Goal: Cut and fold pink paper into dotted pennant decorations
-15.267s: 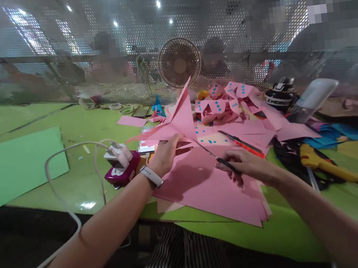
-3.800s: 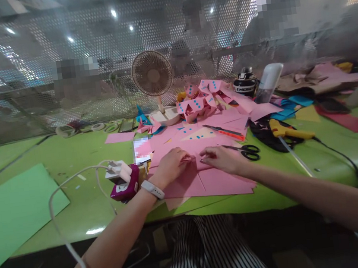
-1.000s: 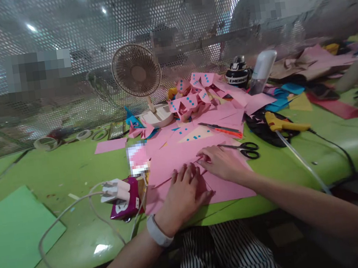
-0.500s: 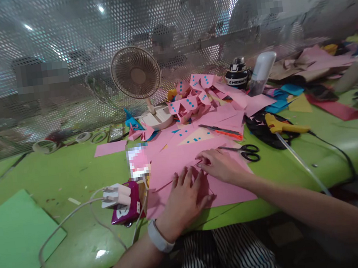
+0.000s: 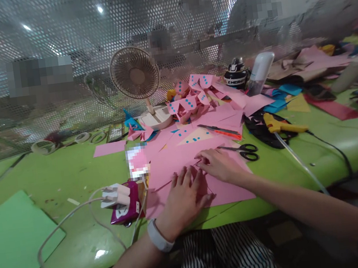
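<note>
Large pink paper (image 5: 166,164) lies in front of me, with a fold or cut edge running across it beneath my hands. My left hand (image 5: 186,194) rests flat on it, fingers spread and thumb out to the right. My right hand (image 5: 217,162) is bent, its thumb and fingertips pinched at an edge of the paper near my left fingertips; the exact grip is partly hidden. Just beyond the right wrist are black-handled scissors (image 5: 249,151), blades pointing toward that hand. An orange-and-black cutter (image 5: 221,132) lies farther back on more pink paper.
A purple power strip (image 5: 132,203) with white plugs and cables stands left of the paper. Behind are a fan (image 5: 137,76), a heap of pink cutouts (image 5: 191,102) and a bottle (image 5: 236,75). On the right lies a yellow glue gun (image 5: 284,125); green paper (image 5: 20,249) is at far left.
Both hands keep nearly the same place on the pink paper. The view has shifted very slightly; nothing else visibly differs.
</note>
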The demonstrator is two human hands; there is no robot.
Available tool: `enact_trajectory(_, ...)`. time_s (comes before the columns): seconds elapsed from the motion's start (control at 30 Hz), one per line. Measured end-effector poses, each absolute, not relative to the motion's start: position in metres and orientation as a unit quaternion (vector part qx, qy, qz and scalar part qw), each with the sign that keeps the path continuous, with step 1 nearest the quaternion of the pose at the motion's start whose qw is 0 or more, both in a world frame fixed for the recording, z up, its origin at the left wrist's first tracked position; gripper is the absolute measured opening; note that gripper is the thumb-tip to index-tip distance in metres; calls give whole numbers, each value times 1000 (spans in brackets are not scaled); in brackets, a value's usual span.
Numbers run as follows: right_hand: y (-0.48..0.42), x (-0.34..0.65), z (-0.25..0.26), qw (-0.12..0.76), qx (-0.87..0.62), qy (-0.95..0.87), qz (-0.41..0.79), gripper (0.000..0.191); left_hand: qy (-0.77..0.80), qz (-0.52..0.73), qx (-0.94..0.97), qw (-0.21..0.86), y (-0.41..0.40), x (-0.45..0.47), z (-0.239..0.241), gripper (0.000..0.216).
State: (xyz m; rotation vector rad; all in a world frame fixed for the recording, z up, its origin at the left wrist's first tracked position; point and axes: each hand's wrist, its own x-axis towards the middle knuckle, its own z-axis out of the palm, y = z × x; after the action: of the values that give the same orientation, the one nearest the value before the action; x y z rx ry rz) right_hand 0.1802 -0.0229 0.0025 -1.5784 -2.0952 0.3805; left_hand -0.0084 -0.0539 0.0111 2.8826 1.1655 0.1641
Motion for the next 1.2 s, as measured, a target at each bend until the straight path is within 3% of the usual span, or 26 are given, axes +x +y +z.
enact_trajectory(0.2,-24,176,0,218,-588,-774,87,22,369,62,927,-4,-52,-9,5,68)
enact_trajectory(0.43,-30,168,-4,128,-592,-795,-40,30,367,32,930,-6,-51,-7,7,70)
enact_trajectory(0.8,-35,194,-8,101,-580,-796,-139,40,361,49,931,-29,-51,-7,5,68)
enact_trajectory(1.03,-35,215,9,155,-615,-769,-84,29,365,67,928,-26,-52,-6,5,66)
enact_trajectory(1.13,-24,213,27,175,-616,-765,75,23,370,70,926,-27,-53,-6,4,65)
enact_trajectory(1.2,-13,210,33,114,-585,-765,245,29,369,70,926,-24,-53,-6,5,64)
